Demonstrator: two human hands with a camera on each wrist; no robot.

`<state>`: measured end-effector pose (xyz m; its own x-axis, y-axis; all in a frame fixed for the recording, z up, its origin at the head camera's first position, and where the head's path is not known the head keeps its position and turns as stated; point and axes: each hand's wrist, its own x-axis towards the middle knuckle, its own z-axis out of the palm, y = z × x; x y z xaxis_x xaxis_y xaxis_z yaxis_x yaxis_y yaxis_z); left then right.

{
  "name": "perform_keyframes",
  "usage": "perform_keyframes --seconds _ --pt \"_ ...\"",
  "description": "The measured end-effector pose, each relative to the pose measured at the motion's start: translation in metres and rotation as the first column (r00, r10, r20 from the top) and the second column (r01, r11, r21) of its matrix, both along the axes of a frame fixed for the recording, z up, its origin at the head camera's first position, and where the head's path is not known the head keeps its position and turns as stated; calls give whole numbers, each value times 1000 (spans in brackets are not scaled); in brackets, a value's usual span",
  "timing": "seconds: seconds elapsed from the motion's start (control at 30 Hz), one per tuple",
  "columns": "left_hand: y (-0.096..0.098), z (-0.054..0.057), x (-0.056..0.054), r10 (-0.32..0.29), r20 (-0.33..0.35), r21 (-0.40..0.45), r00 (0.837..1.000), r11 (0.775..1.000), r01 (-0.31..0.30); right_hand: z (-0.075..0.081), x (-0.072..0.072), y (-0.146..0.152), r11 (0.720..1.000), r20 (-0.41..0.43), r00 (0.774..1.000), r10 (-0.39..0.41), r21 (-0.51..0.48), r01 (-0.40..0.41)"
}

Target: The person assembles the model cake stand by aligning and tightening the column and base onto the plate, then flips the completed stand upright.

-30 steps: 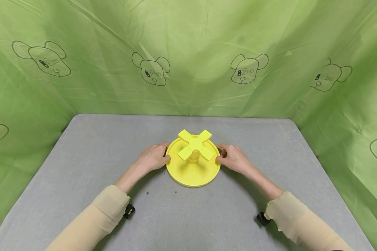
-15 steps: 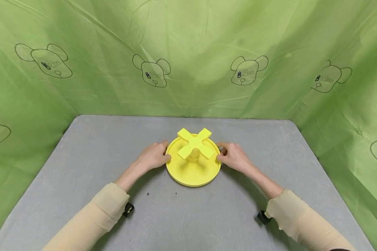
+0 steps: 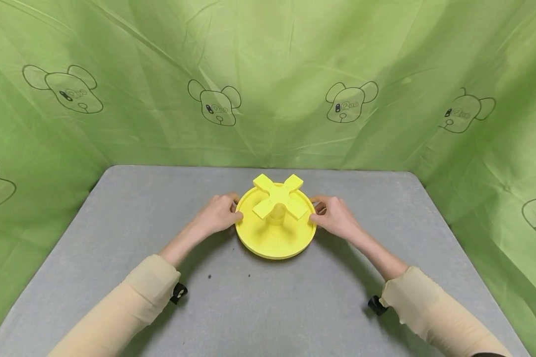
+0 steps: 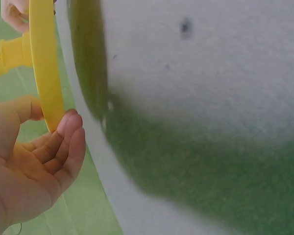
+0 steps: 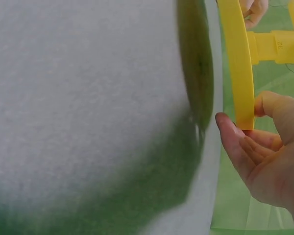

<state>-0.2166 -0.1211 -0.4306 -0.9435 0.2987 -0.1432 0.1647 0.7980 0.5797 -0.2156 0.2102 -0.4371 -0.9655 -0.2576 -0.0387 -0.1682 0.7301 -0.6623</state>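
Both hands hold a yellow round plastic base by opposite edges. From its middle rises a short post, topped by a flat yellow cross with squared arms. My left hand pinches the left rim, thumb on the upper face and fingers curled beneath, as the left wrist view shows on the base's edge. On the opposite side, my right hand grips the rim the same way, thumb above and fingers below. Both wrist views show a gap between the base's underside and the table, with a shadow underneath.
A grey table spreads out below, with a few small dark specks on it. Green curtains printed with bear-head outlines close off the back and sides. Black wrist devices sit at the beige sleeves.
The yellow base has risen off the table and shifted slightly away in the head view, its near edge moving up. Both hands moved along with it, keeping their grip on the rim.
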Motion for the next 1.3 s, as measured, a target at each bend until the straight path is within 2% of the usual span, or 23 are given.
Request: perform_keyframes --seconds 0.2,0.33,0.4,0.53,0.6,0.73,0.87,1.07,1.2,1.3 --pt "-4 5 -7 42 47 87 998 995 -46 5 -1 0 977 154 988 -28 -204 59" --pt "-7 7 -9 53 125 186 991 980 -75 6 -3 1 948 225 974 -30 -303 99" --pt "-8 6 -11 51 192 268 980 958 -103 7 -4 1 931 254 967 -28 -345 117" --pt "-7 5 -12 37 315 413 948 894 -172 9 -7 2 905 295 955 -14 -403 138" --pt "-7 5 -13 24 348 459 937 868 -192 10 -8 3 894 308 951 -6 -425 143" --pt "-9 4 -13 -9 380 523 925 827 -207 11 -11 6 879 322 946 15 -455 141" --pt "-12 2 -14 -31 404 563 914 796 -222 12 -13 7 866 346 938 24 -476 154" --pt "-15 -1 -16 -63 428 601 902 765 -232 11 -15 11 840 396 918 34 -509 189" --pt "-16 0 -18 -94 446 633 890 736 -239 9 -18 15 822 413 909 55 -535 193" --pt "-16 3 -19 -114 446 648 888 726 -232 9 -20 19 806 416 906 80 -561 187"
